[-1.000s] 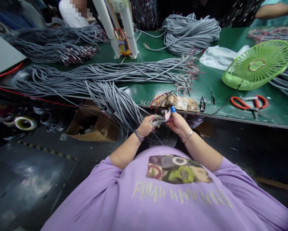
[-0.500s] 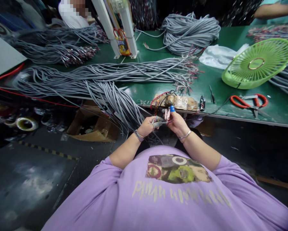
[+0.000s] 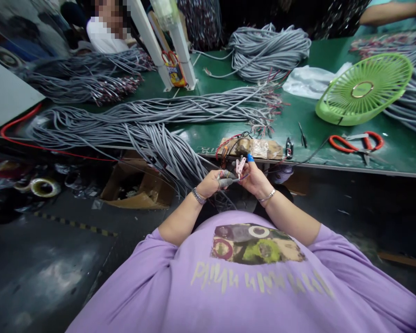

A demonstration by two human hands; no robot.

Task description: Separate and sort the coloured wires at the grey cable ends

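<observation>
My left hand (image 3: 211, 184), with grey wrapping on its fingertips, is closed round the end of a grey cable near the table's front edge. Just to its right, my right hand (image 3: 257, 181) is closed in a pinch on the thin wires at that cable's end; one finger wears a blue finger cot (image 3: 250, 157). A pink clip-like piece (image 3: 240, 165) stands between the fingertips of both hands; I cannot tell whether either grips it. Behind it, a wooden board (image 3: 275, 150) with a brown lump and red and black wires lies on the table edge.
Grey cables (image 3: 180, 150) hang over the edge at left. Red-handled cutters (image 3: 350, 143), small black snips (image 3: 289, 148), tweezers (image 3: 302, 135) and a green fan (image 3: 365, 90) lie to the right. A coiled cable bundle (image 3: 268, 51) sits behind. A cardboard box (image 3: 138, 185) stands below. Other people are across the table.
The view has tilted slightly. The pink piece now appears a little lower and further left between my fingertips. Both hands stay closed and close together.
</observation>
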